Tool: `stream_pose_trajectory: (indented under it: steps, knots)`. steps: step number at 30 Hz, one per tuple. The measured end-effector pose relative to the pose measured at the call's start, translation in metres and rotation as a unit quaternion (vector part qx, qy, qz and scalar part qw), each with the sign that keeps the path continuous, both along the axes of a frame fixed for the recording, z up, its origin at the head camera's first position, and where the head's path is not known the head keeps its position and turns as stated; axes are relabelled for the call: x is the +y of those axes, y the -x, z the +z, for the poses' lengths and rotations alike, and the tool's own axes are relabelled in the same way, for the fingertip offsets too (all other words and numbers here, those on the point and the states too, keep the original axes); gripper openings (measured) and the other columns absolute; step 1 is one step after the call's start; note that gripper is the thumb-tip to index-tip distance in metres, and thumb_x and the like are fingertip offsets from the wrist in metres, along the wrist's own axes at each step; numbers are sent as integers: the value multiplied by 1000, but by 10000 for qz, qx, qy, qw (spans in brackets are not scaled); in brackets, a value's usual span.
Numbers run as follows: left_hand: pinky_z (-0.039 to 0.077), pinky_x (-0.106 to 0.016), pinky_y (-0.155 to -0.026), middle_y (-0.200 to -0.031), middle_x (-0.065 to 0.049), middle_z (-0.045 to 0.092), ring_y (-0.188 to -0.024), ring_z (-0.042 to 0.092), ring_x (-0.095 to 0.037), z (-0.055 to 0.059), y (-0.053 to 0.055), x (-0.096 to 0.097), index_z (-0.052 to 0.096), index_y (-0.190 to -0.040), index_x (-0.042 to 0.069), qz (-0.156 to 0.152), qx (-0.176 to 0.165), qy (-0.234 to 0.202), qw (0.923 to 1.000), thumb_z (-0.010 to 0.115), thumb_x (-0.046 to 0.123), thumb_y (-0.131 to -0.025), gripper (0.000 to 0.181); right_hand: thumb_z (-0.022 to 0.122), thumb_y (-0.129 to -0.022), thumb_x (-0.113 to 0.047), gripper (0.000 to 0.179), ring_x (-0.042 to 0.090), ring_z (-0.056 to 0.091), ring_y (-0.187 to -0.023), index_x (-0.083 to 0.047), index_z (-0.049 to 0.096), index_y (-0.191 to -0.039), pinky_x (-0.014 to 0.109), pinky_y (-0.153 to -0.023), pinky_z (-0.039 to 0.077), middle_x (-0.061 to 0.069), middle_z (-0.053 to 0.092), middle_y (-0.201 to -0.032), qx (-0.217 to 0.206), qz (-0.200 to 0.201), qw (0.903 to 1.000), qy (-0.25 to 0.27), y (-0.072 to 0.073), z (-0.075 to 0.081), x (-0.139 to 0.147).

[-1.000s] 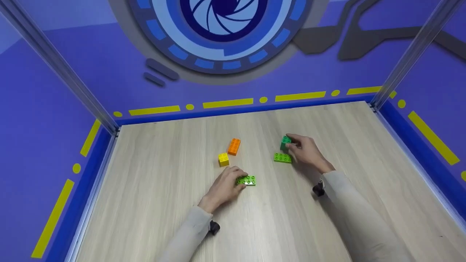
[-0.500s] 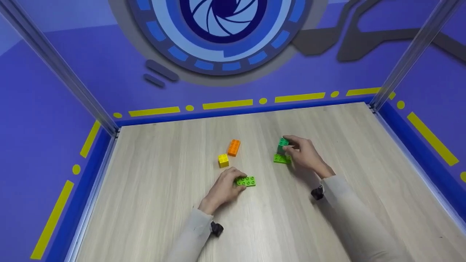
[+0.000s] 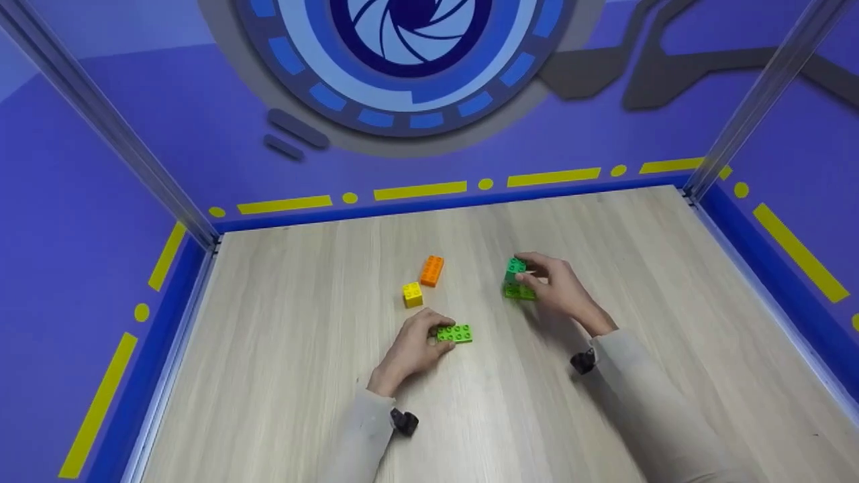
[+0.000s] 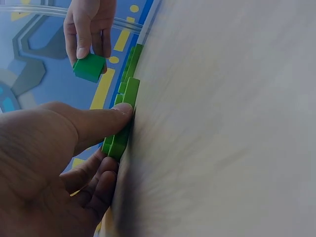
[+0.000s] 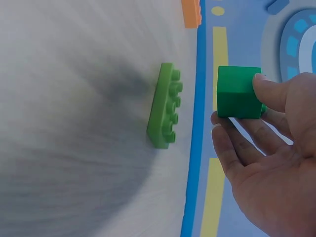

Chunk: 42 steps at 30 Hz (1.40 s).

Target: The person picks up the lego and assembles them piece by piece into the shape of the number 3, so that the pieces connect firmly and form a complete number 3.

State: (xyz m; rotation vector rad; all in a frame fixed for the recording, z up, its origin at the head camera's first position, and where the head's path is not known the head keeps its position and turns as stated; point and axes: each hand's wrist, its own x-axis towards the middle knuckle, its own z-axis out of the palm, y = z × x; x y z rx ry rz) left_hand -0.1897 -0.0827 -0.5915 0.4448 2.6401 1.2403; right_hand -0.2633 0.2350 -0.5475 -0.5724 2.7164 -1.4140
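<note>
My right hand [image 3: 560, 287] pinches a dark green toy brick [image 5: 239, 93] between thumb and fingers. In the right wrist view a gap separates that brick from the flat lime green brick [image 5: 164, 106], which lies on the table with its studs up. From the head view the dark green brick covers part of the flat one. My left hand [image 3: 415, 343] grips a second flat lime green brick [image 3: 456, 333] at its left end, thumb on the near side and fingers on the far side. This brick lies flat on the table.
A yellow brick [image 3: 412, 294] stands just beyond my left hand. Behind it lies an orange brick [image 3: 432, 270], set at a slant. The wooden table [image 3: 302, 302] is bordered by blue printed panels [image 3: 376, 161] at the back and both sides.
My right hand has carried the dark green brick a little leftward and toward me, to above the left part of the flat brick. My left hand stays nearly still.
</note>
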Motion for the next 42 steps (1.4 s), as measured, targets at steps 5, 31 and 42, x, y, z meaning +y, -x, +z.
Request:
stream_pose_trajectory:
  steps: [5, 31, 42]
  knots:
    - [52, -36, -99, -121, 3, 66, -108, 60, -12, -2, -2, 0, 75, -130, 16, 149, -36, -111, 9998, 80, 17, -97, 33, 67, -106, -12, 44, 35, 68, -125, -2, 60, -149, 52, -105, 57, 18, 69, -138, 125, 203, 9997, 64, -5, 4, -7]
    - [52, -40, -107, -126, 0, 65, -116, 62, -15, 0, -9, 4, 73, -133, 13, 88, 26, -173, 9998, 76, 16, -100, 33, 74, -102, -14, 30, 31, 71, -117, -7, 67, -130, 53, -101, 59, 13, 74, -127, 199, 447, 9983, 309, -25, 10, -30]
    - [53, -37, -104, -123, 0, 67, -114, 63, -14, -2, -9, 13, 75, -130, 14, 21, 173, -335, 9993, 78, 14, -98, 32, 75, -101, -15, 29, 30, 71, -116, -9, 67, -128, 54, -102, 58, 12, 75, -125, 183, 574, 9977, 307, -30, 8, -34]
